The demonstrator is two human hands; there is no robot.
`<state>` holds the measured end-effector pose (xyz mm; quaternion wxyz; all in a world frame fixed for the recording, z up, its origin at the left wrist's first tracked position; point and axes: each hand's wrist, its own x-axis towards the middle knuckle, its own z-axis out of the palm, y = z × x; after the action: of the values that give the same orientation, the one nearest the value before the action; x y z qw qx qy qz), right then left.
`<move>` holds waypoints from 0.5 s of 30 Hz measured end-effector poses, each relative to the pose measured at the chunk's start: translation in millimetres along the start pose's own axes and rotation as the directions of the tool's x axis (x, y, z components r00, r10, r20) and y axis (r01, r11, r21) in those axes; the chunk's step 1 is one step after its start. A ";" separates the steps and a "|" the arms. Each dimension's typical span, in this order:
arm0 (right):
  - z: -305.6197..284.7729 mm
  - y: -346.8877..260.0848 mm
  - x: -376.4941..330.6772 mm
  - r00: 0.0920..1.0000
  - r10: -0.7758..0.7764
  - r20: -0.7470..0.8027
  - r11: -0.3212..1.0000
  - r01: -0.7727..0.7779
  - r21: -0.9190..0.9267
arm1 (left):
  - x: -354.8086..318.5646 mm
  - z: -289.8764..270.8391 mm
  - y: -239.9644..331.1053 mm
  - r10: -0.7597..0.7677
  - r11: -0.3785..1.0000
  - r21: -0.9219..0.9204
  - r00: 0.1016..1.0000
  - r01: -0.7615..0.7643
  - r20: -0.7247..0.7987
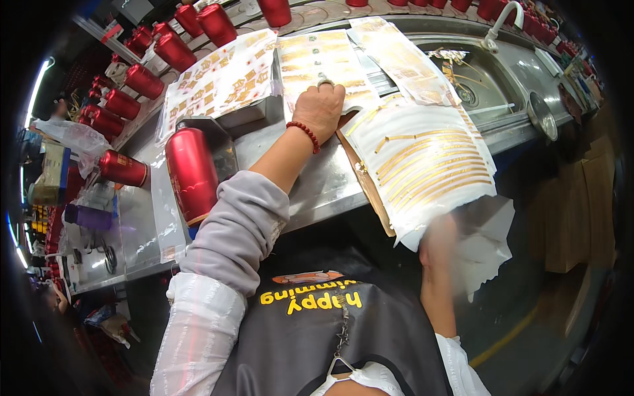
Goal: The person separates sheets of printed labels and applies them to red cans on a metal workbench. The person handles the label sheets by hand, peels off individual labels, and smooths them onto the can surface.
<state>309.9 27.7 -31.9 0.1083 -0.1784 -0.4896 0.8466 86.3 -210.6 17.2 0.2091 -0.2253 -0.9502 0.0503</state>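
My left hand (319, 113), with a red bead bracelet, rests on a white sheet of gold decals (323, 56) on the metal table. Its fingers are curled under, so whatever they hold is hidden. My right hand (438, 241) is smeared by motion and closed on a crumpled white paper sheet (487, 241) beyond the table's front edge. Beside that hand, a sheet of curved gold strips (436, 165) overhangs the edge, above brown cardboard (366, 188). A glossy red bottle (191, 173) lies in a dark cradle left of my left forearm.
More decal sheets lie at the left (228, 76) and back right (403, 59). A steel sink (492, 89) with a white tap (490, 41) stands at right. Several red bottles (218, 25) line the back and left, and a purple container (89, 216) stands far left.
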 end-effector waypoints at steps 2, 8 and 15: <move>-1.4 2.4 -3.7 1.000 0.012 0.004 1.000 -0.012 0.018 | -1.8 -4.6 1.0 -0.037 0.998 -0.056 0.999 0.039 0.038; -14.0 8.0 -1.7 0.999 -0.023 0.039 0.997 0.020 0.075 | 6.5 7.3 4.5 -0.033 0.982 -0.187 0.996 0.017 -0.082; -50.1 -47.9 5.9 0.970 0.219 0.103 0.765 -0.106 -0.635 | -2.5 -27.7 12.7 -0.151 0.964 -0.202 0.982 0.171 0.112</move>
<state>325.4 93.3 -14.4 -0.0733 -0.1726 -0.7324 0.6546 105.2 -200.4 39.0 0.1418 -0.1656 -0.9743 -0.0572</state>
